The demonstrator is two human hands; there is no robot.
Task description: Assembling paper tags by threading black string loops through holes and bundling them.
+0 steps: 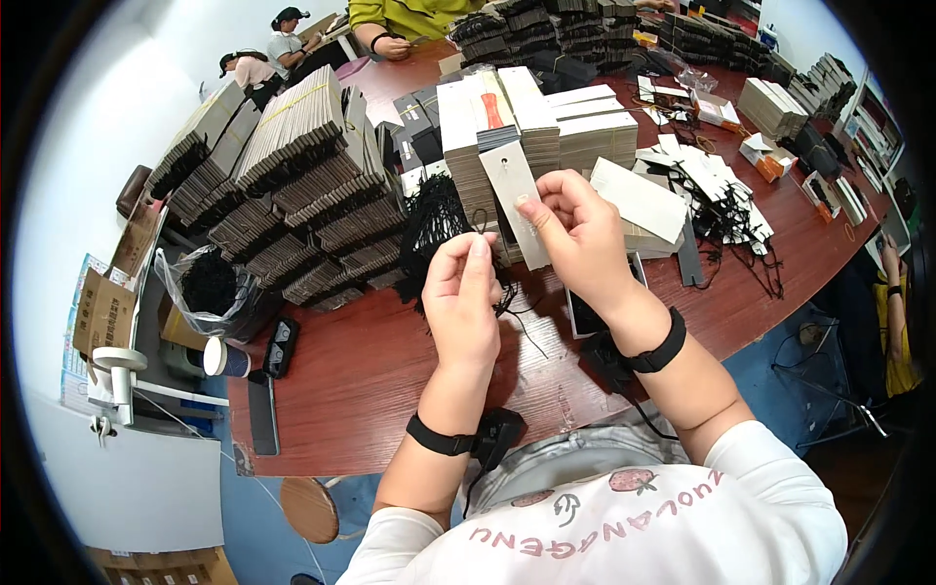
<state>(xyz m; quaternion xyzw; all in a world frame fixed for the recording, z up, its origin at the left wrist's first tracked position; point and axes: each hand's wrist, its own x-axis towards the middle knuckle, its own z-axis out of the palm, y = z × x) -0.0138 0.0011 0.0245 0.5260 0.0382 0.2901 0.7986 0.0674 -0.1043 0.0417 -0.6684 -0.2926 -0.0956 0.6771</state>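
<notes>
My right hand (593,239) holds a pale, oblong hang tag (511,185) between thumb and fingers. The tag tilts slightly, and a small hole shows near its upper end. Just to the left, my left hand (462,297) is closed in a pinch on a thin black cord (527,334). A small loop of it stands above the fingertips and loose ends trail below. Cord and tag look apart. Behind the left hand hangs a thick bunch of black cords (436,210). Tall stacks of pale tags (468,146) rise just beyond both hands.
Stacks of strung tags (292,146) crowd the table's left side. Strung white tags (717,185) lie in a loose pile at right. A phone (262,414), a paper cup (226,358) and a bag of black cords (210,283) are at left. Across the table a co-worker's hand (392,47) shows.
</notes>
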